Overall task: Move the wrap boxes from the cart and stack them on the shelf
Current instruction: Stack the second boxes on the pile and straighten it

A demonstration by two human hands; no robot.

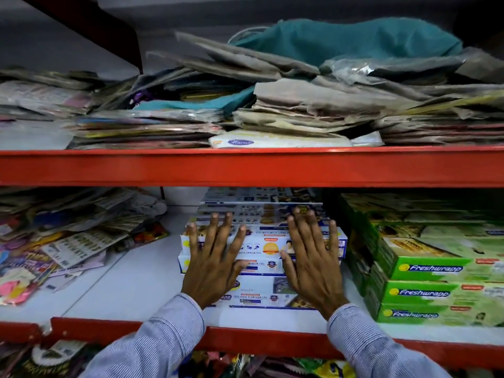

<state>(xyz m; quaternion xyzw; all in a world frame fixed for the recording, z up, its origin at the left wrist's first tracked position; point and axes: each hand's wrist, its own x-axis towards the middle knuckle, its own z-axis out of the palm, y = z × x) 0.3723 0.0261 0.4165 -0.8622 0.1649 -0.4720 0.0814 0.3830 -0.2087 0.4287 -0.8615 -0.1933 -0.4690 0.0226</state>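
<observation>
Both hands are pressed flat, fingers spread wide and gripping nothing, the left hand [215,263] and right hand [313,260] on the stepped stack of white-and-blue foil wrap boxes [263,248] in the middle of the white shelf with a red front rail [131,290]. One box face reads "NEW PACK" and, partly, "ALUMINIUM FOIL". Just right stand green cartons marked "Freshwrapp" [431,293]; left lie loose printed packets [68,241].

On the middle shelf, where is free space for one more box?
Bare white shelf lies between the loose packets and the blue-white box stack. Right of it, green Freshwrapp boxes crowd close.
</observation>
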